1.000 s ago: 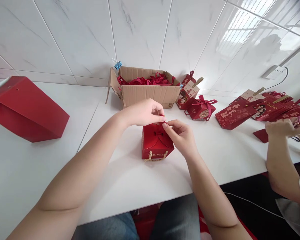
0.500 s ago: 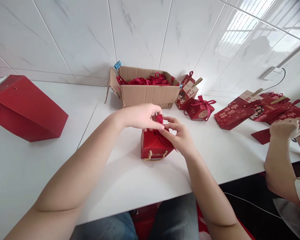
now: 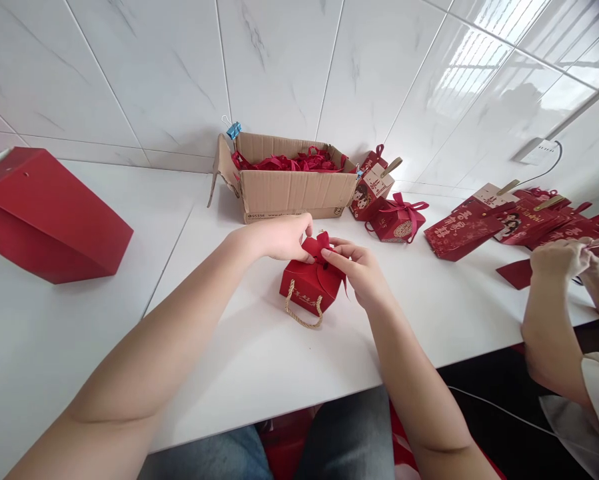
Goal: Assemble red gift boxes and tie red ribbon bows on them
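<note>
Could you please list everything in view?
Gift box: 1, red, centre
Ribbon: 1, red, atop gift box
Carton: 1, brown, by wall
Loose ribbons: several, red, in carton
Binder clips: 2, blue, carton ends
Large box: 1, red, far left
Printed boxes: several, mainly red, right
Table: 1, white, beneath
Tiled wall: 1, white, behind
Socket: 1, white, wall right
Co-worker's hands: 2, bare, far right
Jeans legs: 2, blue, below table
Left hand: 1, bare, at ribbon
Right hand: 1, bare, at ribbon
</note>
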Tool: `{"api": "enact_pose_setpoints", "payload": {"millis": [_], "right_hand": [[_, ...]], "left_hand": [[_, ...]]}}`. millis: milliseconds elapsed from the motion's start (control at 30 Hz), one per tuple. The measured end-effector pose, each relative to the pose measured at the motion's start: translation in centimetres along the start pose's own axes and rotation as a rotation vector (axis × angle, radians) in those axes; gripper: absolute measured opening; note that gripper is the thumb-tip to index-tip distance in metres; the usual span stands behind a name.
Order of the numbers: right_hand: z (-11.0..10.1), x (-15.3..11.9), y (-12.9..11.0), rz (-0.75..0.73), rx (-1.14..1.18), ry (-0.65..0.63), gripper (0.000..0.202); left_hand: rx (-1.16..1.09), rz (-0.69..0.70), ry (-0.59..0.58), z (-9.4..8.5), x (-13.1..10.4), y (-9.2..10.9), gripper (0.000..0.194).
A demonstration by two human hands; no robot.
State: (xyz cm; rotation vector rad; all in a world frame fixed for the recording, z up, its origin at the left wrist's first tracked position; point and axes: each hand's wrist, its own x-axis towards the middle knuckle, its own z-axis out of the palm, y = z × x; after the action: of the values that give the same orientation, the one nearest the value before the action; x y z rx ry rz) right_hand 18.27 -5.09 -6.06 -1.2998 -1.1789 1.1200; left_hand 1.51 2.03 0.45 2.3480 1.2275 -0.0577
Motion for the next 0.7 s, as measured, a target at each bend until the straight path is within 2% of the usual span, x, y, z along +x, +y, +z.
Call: {"api": "enact_pose_setpoints", "payload": {"millis": [167, 333, 533, 700], "right_hand": [[-0.04, 0.11, -0.02, 0.013, 0.144, -0.079, 0.021], [-0.32, 0.45, 0.35, 0.017, 0.154, -0.108, 0.019], [-0.56, 0.64, 0.6, 0.015, 0.158, -0.127, 0.021], [-0.37, 0.24, 0.02, -0.009, 0.199, -0.178, 0.027]], "left_hand": [[0.012, 0.074, 0.052, -0.03, -0.26, 0.4, 0.031], [0.0, 0.094, 0.008, 0.23, -0.21, 0.87, 0.015], [-0.002, 0.097, 0.014, 0.71, 0.2, 0.94, 0.013], [0.016, 0.134, -0.02, 0.15, -0.5, 0.79, 0.013]]}}
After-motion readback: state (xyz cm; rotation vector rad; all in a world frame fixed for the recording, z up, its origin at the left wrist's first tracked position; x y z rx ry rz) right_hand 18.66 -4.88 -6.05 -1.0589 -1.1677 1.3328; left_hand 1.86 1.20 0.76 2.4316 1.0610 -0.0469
